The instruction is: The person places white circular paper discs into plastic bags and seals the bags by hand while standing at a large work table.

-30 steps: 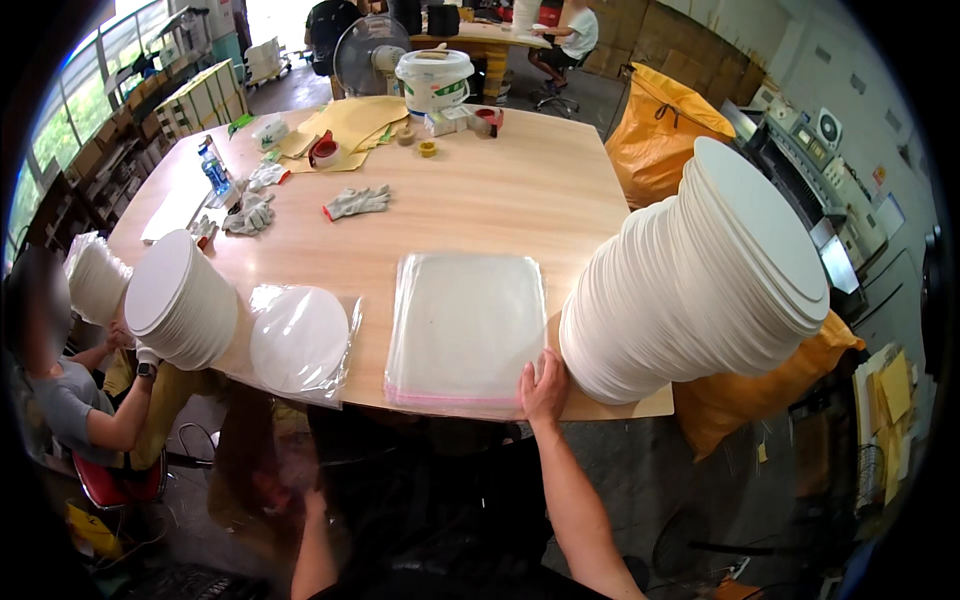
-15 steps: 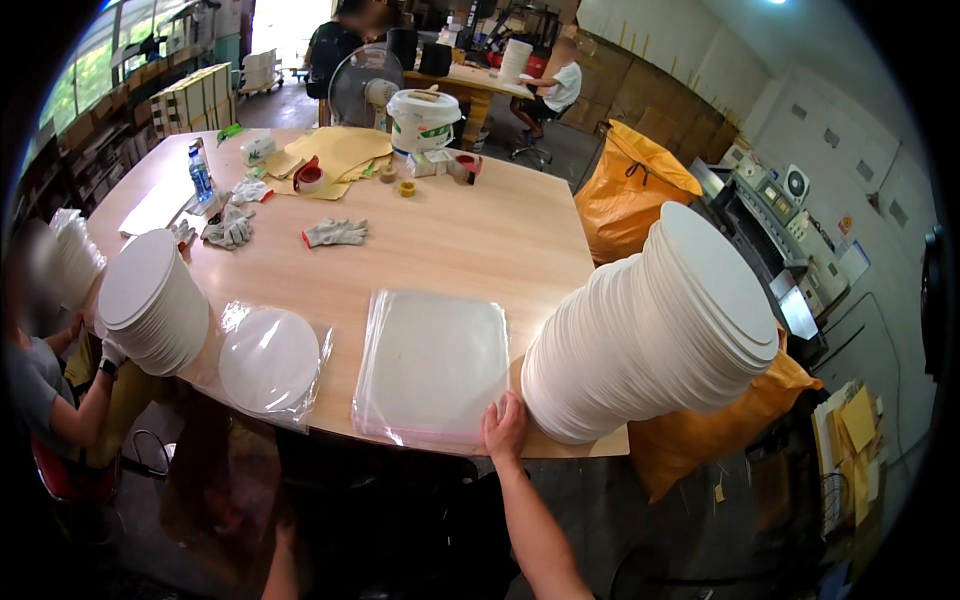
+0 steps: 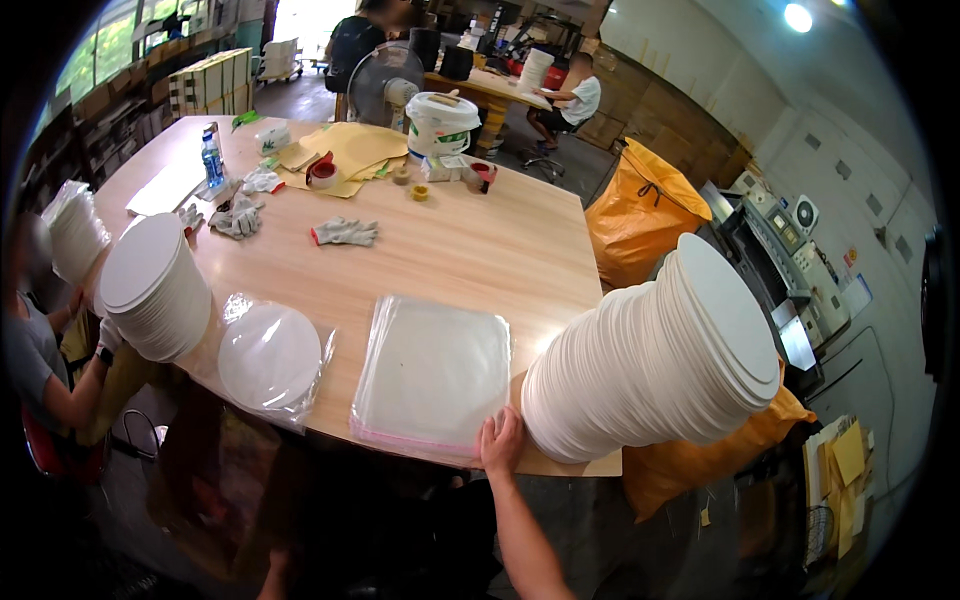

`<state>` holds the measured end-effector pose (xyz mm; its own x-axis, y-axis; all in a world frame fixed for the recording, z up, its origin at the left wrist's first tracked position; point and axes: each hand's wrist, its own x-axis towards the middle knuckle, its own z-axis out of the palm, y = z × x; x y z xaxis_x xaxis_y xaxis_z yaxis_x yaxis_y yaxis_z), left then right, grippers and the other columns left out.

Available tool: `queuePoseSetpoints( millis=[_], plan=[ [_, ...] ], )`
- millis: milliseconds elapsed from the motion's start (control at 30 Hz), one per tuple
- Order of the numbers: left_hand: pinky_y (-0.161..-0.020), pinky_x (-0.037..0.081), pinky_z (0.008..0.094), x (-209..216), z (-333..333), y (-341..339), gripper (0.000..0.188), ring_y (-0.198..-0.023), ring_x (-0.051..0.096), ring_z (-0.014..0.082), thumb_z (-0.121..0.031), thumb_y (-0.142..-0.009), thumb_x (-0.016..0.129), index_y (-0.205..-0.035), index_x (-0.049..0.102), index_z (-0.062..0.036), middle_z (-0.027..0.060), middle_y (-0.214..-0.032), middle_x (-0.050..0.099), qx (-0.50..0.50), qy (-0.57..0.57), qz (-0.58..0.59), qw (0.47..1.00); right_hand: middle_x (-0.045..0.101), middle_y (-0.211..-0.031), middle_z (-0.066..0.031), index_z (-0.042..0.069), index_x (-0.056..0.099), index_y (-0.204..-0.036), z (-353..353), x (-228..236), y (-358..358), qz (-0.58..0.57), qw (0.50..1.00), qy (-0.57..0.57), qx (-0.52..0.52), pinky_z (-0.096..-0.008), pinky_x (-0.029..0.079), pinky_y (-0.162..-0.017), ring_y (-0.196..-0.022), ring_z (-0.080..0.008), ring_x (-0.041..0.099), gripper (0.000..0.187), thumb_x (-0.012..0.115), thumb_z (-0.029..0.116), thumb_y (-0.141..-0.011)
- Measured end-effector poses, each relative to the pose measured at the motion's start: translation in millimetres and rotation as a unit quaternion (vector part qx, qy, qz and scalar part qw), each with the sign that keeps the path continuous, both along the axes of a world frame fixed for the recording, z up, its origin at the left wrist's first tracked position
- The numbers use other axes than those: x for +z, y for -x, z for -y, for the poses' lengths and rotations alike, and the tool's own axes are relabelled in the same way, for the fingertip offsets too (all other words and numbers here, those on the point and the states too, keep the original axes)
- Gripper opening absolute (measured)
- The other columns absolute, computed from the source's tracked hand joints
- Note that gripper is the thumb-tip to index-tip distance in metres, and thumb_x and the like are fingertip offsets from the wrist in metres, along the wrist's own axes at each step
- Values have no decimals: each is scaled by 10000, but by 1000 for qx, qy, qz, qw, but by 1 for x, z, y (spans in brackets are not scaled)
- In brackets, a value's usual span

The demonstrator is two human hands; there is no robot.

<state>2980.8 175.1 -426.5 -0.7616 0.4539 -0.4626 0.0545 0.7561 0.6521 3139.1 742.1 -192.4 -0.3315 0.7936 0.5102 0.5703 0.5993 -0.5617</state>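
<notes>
The clear bags (image 3: 432,365) lie stacked near on the desk (image 3: 450,260), left of the tall white discs (image 3: 640,355). They look light, limp and slippery, best pinched at the near right corner. There the right grip (image 3: 503,440) rests, fingers half curled; whether it pinches any, or what the dim left grip (image 3: 280,556) does, I cannot tell.

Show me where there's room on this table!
Biggest bare patch on the table: the middle, between the lone glove, clear plastic pile and tall white stack. A narrow gap runs between that pile and the wrapped disc. The far edge is crowded: bucket, yellow sheets, tape.
</notes>
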Motion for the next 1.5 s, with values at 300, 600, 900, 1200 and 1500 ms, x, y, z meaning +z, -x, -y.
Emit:
queuePoseSetpoints(
  millis=[300, 600, 900, 1200, 1500],
  plan=[
    [-870, 513, 405, -28, -42, 31, 450, -965, 630, 294, -364, -989, 497, -1109, 687, 26, 173, -1070, 685, 72, -47, 95, 992, 585, -1262, -206, -16, 566, -1204, 1, 2, 5, 6, 1000, -12, 7, -478, 444, -996, -1144, -395, 573, 371, 642, 175, -895],
    [-908, 513, 407, -43, -86, 59, 391, -987, 653, 336, -255, -999, 480, -1137, 671, 57, 194, -1042, 703, 40, -104, 91, 990, 592, -1273, -213, -13, 566, -1206, 2, 7, 4, 21, 1000, -14, 5, -467, 446, -1025, -1180, -402, 563, 344, 614, 172, -920],
    [-918, 506, 390, -42, -59, 38, 343, -993, 645, 286, -218, -1016, 462, -1106, 680, 32, 162, -1060, 701, 46, -15, 87, 995, 602, -1246, -223, -7, 558, -1194, 5, 7, 7, -2, 1000, -7, 21, -476, 470, -985, -1131, -408, 583, 333, 624, 154, -910],
    [-877, 515, 359, -43, -32, 32, 282, -947, 650, 244, -203, -1000, 508, -1034, 703, -3, 123, -1020, 709, 92, -43, 86, 991, 582, -1265, -205, -6, 555, -1214, -2, -7, 1, 14, 999, -37, 17, -474, 434, -1008, -1155, -391, 562, 383, 646, 176, -890],
    [-828, 521, 335, -48, -35, 88, 216, -896, 648, 203, -187, -968, 577, -974, 724, -29, 82, -962, 709, 239, -226, 89, 940, 608, -1241, -227, -18, 565, -1207, -2, -2, 5, 3, 1000, -18, 19, -473, 444, -1024, -1161, -407, 572, 367, 621, 173, -899]
  ],
)
